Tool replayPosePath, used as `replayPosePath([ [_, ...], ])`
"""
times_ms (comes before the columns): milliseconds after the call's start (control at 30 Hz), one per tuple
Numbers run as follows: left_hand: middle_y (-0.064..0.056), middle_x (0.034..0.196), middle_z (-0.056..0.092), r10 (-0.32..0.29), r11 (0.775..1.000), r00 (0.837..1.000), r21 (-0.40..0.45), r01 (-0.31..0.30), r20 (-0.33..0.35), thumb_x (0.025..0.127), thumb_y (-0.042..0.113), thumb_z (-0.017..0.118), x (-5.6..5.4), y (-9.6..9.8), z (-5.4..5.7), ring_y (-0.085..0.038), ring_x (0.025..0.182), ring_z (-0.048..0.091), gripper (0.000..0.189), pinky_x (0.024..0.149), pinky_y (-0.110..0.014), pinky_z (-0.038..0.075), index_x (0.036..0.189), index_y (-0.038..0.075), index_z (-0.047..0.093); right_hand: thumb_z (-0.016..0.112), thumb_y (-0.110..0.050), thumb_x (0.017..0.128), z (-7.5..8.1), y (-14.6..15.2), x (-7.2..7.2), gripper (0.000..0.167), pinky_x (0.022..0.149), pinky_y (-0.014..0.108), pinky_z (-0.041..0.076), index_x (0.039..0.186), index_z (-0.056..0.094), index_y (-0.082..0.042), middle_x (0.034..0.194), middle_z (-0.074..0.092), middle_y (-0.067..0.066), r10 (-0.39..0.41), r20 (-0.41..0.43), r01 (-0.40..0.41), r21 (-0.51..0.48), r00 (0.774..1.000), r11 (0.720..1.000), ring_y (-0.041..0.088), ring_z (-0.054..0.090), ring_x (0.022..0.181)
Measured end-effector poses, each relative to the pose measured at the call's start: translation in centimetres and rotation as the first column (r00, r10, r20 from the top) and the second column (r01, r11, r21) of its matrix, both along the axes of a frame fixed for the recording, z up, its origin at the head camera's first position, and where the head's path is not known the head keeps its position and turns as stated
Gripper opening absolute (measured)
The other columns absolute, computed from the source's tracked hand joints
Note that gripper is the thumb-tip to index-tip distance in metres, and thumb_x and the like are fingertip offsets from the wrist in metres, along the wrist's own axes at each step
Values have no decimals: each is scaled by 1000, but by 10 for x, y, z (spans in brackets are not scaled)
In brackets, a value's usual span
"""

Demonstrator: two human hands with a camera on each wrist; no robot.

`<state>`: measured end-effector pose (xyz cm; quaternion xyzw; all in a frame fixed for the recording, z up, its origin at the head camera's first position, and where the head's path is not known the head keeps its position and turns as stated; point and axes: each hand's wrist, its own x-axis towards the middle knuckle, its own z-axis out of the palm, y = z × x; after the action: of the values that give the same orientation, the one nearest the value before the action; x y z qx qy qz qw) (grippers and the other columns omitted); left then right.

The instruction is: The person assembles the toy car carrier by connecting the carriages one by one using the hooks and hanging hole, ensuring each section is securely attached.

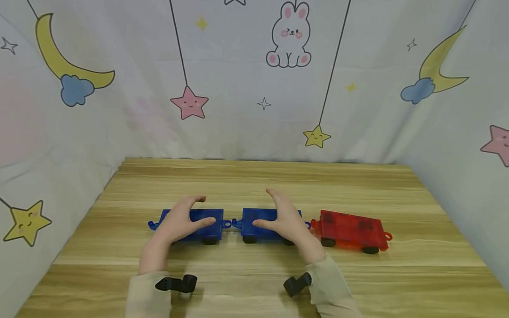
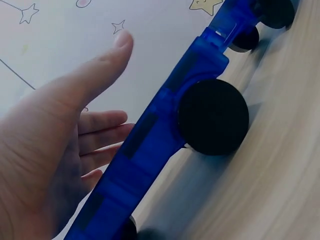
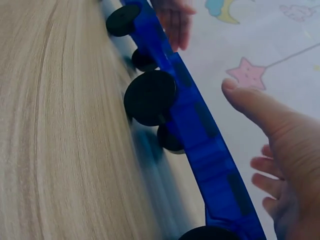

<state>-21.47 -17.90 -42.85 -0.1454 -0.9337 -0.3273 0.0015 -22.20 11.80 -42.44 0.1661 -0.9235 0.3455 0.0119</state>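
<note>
Two translucent blue toy train wagons with black wheels stand end to end on the wooden table. Over the left blue wagon (image 1: 207,213) hovers my left hand (image 1: 181,221), thumb and fingers spread wide. My right hand (image 1: 285,219) is spread the same way above the right blue wagon (image 1: 249,217). In both wrist views a gap shows between the thumb (image 2: 107,65) and the wagon side, and neither hand grips anything. The ring and hook between the blue wagons meet at the middle. A red wagon (image 1: 347,227) stands at the right, its hook at the right blue wagon's ring.
The wood-grain table (image 1: 226,288) runs back to a white curtain (image 1: 236,126) printed with stars, moons and a rabbit. Curtain walls also rise at the left and right sides. Small black cameras (image 1: 176,284) sit on both sleeves.
</note>
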Motion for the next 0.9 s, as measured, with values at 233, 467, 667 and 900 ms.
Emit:
replayPosePath([
  [233, -22, 143, 49, -18, 1000, 999, 2, 18, 46, 76, 48, 81, 0, -3, -1, -45, 134, 41, 87, 106, -63, 37, 142, 2, 48, 82, -44, 76, -4, 1, 1, 87, 111, 55, 36, 146, 45, -7, 150, 44, 14, 34, 52, -35, 19, 998, 999, 35, 38, 141],
  [467, -20, 141, 52, -51, 998, 997, 32, 49, 63, 67, 44, 88, 1, -5, 0, -45, 135, 39, 93, 108, -64, 34, 140, 1, 50, 84, -43, 74, -5, 3, 0, 88, 111, 54, 38, 145, 47, -6, 147, 49, 12, 98, 70, -101, 28, 993, 995, 34, 42, 138],
  [667, -20, 140, 54, -79, 997, 995, 6, 79, 64, 60, 41, 92, 1, -8, 1, -48, 139, 33, 99, 114, -66, 21, 140, 0, 50, 86, -43, 72, -5, 4, 1, 88, 111, 52, 39, 143, 49, -7, 144, 53, 9, 111, 85, -115, 40, 990, 993, 31, 45, 137],
  [900, -20, 141, 53, -110, 994, 991, 13, 109, 81, 58, 32, 95, -1, -7, 2, -44, 137, 38, 100, 117, -63, 17, 141, -1, 48, 86, -42, 71, -5, 5, 1, 82, 111, 52, 38, 139, 55, -8, 143, 54, 11, 116, 92, -120, 43, 989, 992, 32, 46, 136],
])
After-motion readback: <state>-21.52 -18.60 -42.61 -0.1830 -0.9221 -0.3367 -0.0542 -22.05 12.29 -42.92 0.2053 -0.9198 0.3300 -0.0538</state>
